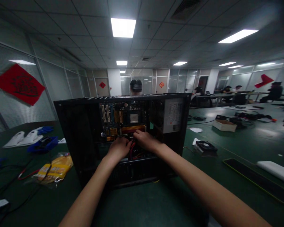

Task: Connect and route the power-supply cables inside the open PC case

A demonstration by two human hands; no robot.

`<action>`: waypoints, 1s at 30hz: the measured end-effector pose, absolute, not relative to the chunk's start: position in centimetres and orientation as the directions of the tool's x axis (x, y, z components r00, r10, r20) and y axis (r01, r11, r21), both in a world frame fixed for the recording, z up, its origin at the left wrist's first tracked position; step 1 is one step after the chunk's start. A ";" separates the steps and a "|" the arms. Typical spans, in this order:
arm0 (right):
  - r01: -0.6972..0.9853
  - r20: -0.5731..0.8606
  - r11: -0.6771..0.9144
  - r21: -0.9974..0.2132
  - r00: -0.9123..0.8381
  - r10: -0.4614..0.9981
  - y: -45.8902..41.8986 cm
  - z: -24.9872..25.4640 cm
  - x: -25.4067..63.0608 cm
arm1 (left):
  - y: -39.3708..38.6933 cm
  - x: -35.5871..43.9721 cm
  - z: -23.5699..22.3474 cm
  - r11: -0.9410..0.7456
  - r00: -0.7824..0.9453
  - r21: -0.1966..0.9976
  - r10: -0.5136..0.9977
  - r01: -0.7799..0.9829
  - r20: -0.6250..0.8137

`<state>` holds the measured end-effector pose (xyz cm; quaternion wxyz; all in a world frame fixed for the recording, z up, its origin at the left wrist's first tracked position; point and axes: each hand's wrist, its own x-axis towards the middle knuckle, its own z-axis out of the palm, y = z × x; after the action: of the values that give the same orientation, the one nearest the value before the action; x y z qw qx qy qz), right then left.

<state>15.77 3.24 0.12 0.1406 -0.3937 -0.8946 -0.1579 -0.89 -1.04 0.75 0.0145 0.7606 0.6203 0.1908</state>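
Observation:
An open black computer case (72, 138) stands on the green table in front of me, its inside facing me. Inside it are a motherboard (142, 116) with a square silver chip (133, 118), white slots and orange-yellow slots, and a grey power supply (173, 115) at upper right. My left hand (119, 148), fingers curled, is at the board's lower edge. Just right of it, my right hand (145, 140) reaches in with fingers bent together by the orange slots. Red cables (131, 152) run down between both hands. My fingertips are partly hidden, so what they grip is unclear.
Left of the case lie white gloves (26, 138), a blue tray (42, 144), a yellow packet (54, 168) and black cables. To the right are a cooling fan (205, 146), a small carton (224, 124) and a dark flat panel (257, 179). A person (136, 86) is behind the case.

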 end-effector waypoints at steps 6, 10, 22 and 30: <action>0.664 0.303 0.644 0.379 -0.747 0.592 3.1 0.9 15.6 | -0.7 -0.9 0.6 -0.288 0.224 0.213 0.933 0.934 0.282; 0.576 0.249 0.695 0.430 -0.816 0.522 4.1 0.9 15.9 | -0.6 -0.8 0.5 -0.290 0.230 0.198 0.932 0.936 0.280; 0.616 0.304 0.705 0.351 -0.787 0.537 4.0 1.0 16.4 | -1.3 -0.6 1.2 -0.270 0.209 0.211 0.939 0.939 0.274; 0.658 0.368 0.727 0.197 -0.737 0.567 2.5 1.5 17.5 | -1.5 -0.3 1.2 -0.244 0.183 0.162 0.930 0.956 0.319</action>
<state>17.51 2.51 1.50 0.1428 -0.3333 -0.9183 -0.1591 -0.35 -1.49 1.24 -0.0369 0.7683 0.6137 0.1779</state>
